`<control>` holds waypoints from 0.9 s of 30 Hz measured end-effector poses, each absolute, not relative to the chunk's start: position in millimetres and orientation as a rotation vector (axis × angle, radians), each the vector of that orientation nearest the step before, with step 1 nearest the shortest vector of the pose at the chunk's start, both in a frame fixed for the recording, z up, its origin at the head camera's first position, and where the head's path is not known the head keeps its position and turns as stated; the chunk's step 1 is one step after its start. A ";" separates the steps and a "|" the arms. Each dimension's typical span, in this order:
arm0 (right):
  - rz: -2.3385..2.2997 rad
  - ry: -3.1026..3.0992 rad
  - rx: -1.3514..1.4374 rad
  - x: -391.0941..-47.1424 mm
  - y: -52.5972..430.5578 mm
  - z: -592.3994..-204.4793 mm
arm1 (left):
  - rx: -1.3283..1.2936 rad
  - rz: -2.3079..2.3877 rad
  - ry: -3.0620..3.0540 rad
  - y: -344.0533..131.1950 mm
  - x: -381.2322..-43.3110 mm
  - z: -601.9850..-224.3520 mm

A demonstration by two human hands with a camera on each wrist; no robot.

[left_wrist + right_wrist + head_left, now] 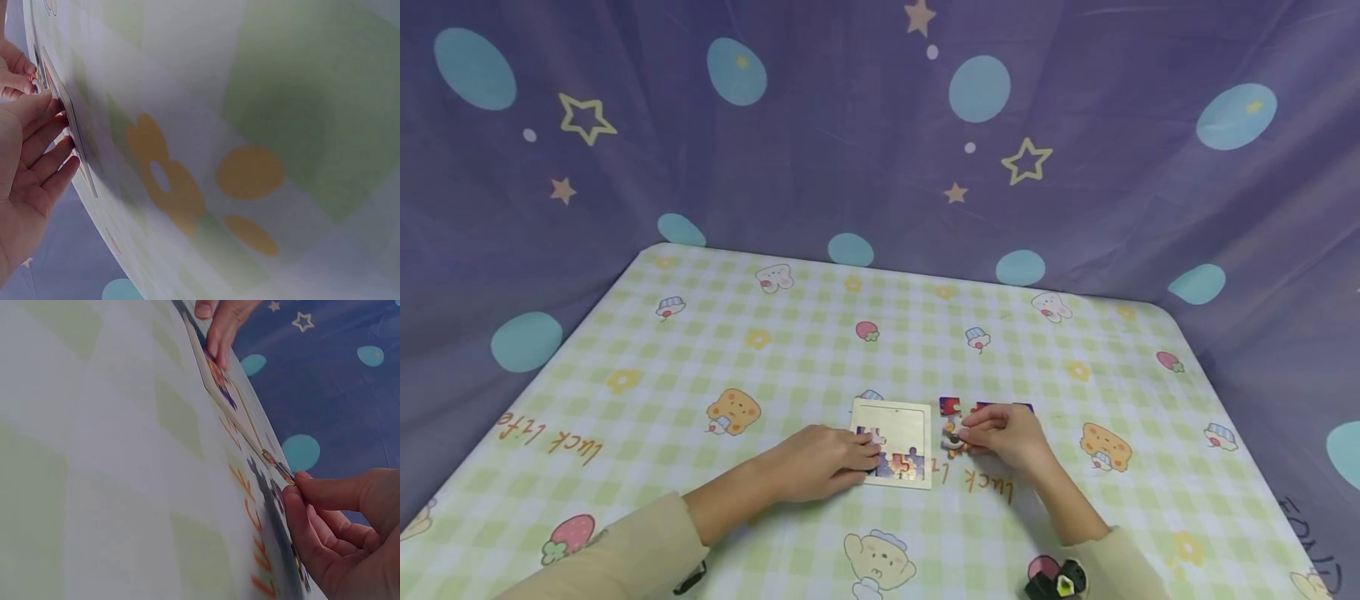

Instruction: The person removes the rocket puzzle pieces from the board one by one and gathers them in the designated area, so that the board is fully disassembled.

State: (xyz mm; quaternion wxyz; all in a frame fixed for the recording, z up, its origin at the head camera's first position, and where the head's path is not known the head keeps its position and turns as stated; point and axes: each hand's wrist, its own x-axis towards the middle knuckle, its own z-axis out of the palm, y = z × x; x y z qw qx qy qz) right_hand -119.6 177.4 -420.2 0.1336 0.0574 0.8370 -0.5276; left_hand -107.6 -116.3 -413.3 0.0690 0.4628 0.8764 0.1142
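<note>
A pale jigsaw tray (927, 450) lies on the table, with several joined puzzle pieces (904, 467) along its near and left parts. My left hand (827, 462) rests at the tray's left side, and its fingertips touch the pieces there. In the left wrist view those fingers (50, 150) look extended and slightly spread. Just right of the tray, my right hand (1011, 437) pinches a puzzle piece between thumb and forefinger. The right wrist view shows this puzzle piece (282, 469) held tilted above the table. Its picture is hard to make out.
Loose puzzle pieces lie right of the tray: a red one (950, 406) and others partly behind my right hand, including a dark blue one (1024, 408). The checkered tablecloth (805, 350) reaches a purple patterned curtain (850, 150) at the back.
</note>
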 end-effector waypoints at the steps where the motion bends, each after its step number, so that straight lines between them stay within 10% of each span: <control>1: -1.526 2.431 0.163 -118.9 180.6 -419.9 | 1.391 0.343 2.638 -116.2 -107.5 -413.2; 27: -1.123 2.793 0.111 -115.7 215.5 -422.4 | 1.426 0.332 2.650 -116.5 -107.5 -415.5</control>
